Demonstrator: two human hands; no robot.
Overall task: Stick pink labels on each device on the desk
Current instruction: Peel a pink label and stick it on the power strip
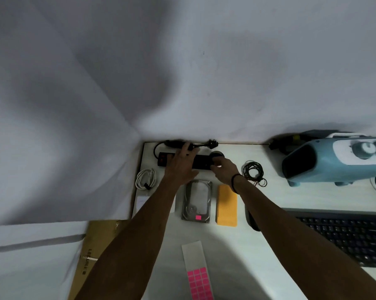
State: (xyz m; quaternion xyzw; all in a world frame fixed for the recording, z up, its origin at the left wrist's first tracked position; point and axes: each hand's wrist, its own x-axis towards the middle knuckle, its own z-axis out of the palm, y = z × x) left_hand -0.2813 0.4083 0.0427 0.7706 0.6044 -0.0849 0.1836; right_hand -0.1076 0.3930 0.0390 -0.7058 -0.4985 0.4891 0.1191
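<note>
A black power strip (201, 163) lies at the back of the white desk (291, 198). My left hand (181, 166) rests flat on it, fingers spread. My right hand (225, 171) is at the strip's right end, fingers curled down; whether it pinches a label is hidden. A hard drive (196, 201) nearer me carries one pink label (198, 217). An orange flat device (227, 205) lies to its right. The label sheet (196, 276) with several pink squares lies at the front edge.
A coiled white cable (146, 178) sits at the left, a coiled dark cable (254, 173) at the right. A blue appliance (334, 159) stands back right. A black keyboard (351, 237) lies at the right. A round dark object (216, 154) is behind the strip. A cardboard box (96, 245) stands beside the desk.
</note>
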